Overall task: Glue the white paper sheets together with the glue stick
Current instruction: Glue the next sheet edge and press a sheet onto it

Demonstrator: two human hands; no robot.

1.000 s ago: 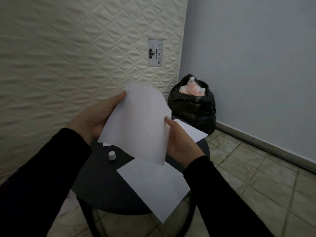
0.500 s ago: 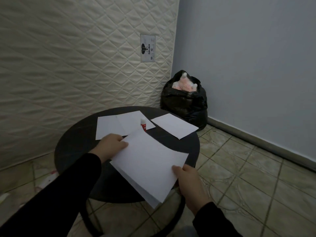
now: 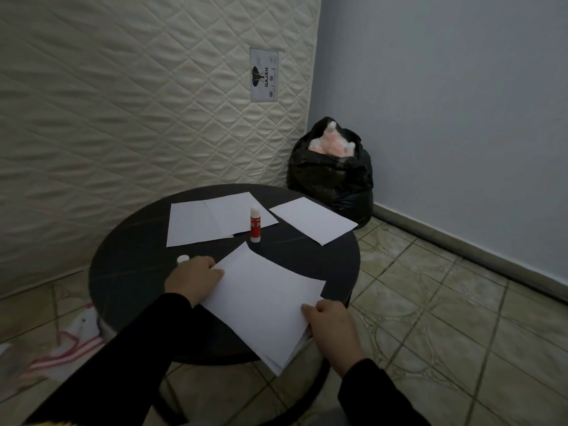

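Two stacked white paper sheets (image 3: 264,302) lie on the near part of the round black table (image 3: 129,272), their near corner hanging over the edge. My left hand (image 3: 193,279) presses the stack's left edge. My right hand (image 3: 329,321) pinches its right corner. A red and white glue stick (image 3: 255,224) stands upright, uncapped, at the table's middle. Its white cap (image 3: 182,259) lies beside my left hand. Two overlapping sheets (image 3: 212,221) rest at the back left, and a single sheet (image 3: 313,219) at the back right.
A quilted mattress (image 3: 138,103) leans against the wall behind the table. A full black rubbish bag (image 3: 332,176) sits in the corner. A red and white cloth (image 3: 70,345) lies on the tiled floor at the left. A grey wall stands to the right.
The sheet I held up in front of me has come down onto the sheet on the table. Both hands lowered with it and now hold the stack flat.
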